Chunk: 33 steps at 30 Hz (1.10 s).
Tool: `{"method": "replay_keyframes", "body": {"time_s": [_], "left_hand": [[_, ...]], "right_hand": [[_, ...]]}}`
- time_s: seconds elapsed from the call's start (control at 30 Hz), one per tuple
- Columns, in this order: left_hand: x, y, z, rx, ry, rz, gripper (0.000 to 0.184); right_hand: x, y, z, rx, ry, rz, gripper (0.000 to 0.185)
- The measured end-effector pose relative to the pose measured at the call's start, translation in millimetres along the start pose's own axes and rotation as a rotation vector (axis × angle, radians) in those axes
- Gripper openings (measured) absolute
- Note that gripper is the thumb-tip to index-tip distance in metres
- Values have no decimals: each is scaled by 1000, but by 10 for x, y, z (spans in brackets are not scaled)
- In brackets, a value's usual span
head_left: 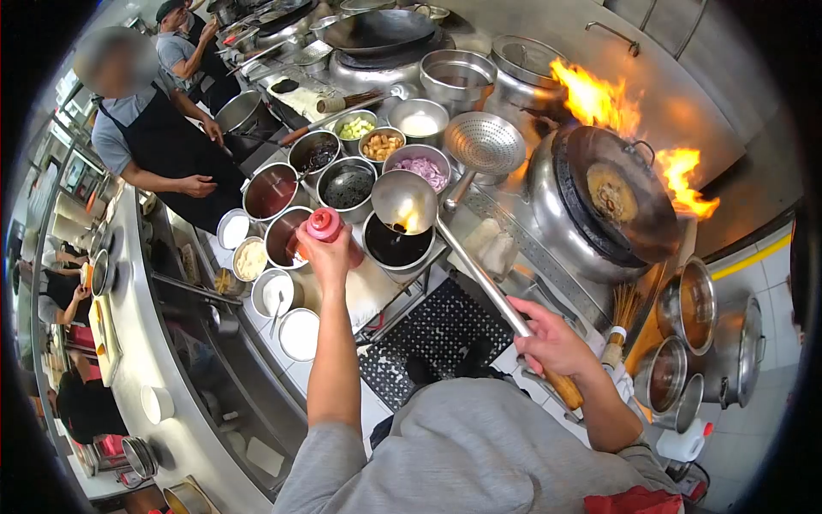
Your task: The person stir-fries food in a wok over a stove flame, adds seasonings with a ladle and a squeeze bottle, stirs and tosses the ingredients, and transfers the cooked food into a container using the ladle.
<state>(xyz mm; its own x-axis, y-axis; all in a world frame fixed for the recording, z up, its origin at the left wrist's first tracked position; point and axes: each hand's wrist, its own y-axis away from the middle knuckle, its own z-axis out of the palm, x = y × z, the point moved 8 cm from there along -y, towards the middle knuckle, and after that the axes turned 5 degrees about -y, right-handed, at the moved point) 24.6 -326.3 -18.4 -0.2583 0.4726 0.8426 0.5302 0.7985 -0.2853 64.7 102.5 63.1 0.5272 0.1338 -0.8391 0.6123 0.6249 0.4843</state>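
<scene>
My left hand (328, 257) is closed around a red-capped bottle (323, 222), held above the cluster of sauce pots; most of its body is hidden by my fingers. My right hand (556, 338) grips a long-handled ladle (484, 278) near its wooden end. The ladle's bowl hangs over a pot of dark liquid (396, 247), with a bright reflection or some liquid in it. To the right, a wok (655, 210) sits tilted on the burner, with oily brown food (610, 193) in it and flames (599, 98) rising behind.
A perforated skimmer (485, 141) rests among pots of chopped onion (419, 170), sauces and white powder (299, 332). A person in a black apron (171, 154) stands at left; others work farther back. A steel counter (175, 317) runs along the left. Metal pots (685, 308) stand at right.
</scene>
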Motion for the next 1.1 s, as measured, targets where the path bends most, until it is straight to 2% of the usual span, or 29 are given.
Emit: {"method": "replay_keyframes", "body": {"time_s": [0.1, 0.13, 0.23, 0.37, 0.4, 0.47, 0.5, 0.6, 0.73, 0.87, 1.03, 1.1], "left_hand": [[-84, 44, 46, -2, -26, 21, 87], [-139, 50, 62, -26, -22, 9, 94], [-20, 157, -55, -39, -16, 15, 101], [185, 390, -325, 100, -26, 117, 91], [394, 514, -435, 131, -76, 161, 87], [538, 711, -467, 50, -40, 97, 80], [573, 818, -473, 42, -48, 141, 75], [648, 1078, -488, -9, -37, 211, 65], [849, 1254, -501, -89, -75, 193, 51], [1369, 1309, -276, -185, -109, 374, 37], [2363, 1651, 531, -446, 127, 641, 35], [2807, 1926, 873, -571, 192, 760, 34]], "right_hand": [[-55, 45, -77, -39, -216, 20, 70], [-59, 63, -113, -51, -294, 16, 70], [-131, 93, -163, -55, -218, -48, 67], [-174, 78, -299, -95, -227, -40, 69], [-173, 78, -345, -104, -322, -45, 69], [-155, 105, -437, -121, -514, -63, 70], [-160, 135, -487, -123, -600, -86, 72], [-350, 330, -710, -81, -617, -214, 74], [-660, 755, -1377, 283, -164, -382, 76], [-973, 1243, -1866, 641, 260, -382, 73], [-1047, 1573, -2272, 906, 484, -310, 73], [-976, 1623, -2493, 969, 646, -430, 74]]}}
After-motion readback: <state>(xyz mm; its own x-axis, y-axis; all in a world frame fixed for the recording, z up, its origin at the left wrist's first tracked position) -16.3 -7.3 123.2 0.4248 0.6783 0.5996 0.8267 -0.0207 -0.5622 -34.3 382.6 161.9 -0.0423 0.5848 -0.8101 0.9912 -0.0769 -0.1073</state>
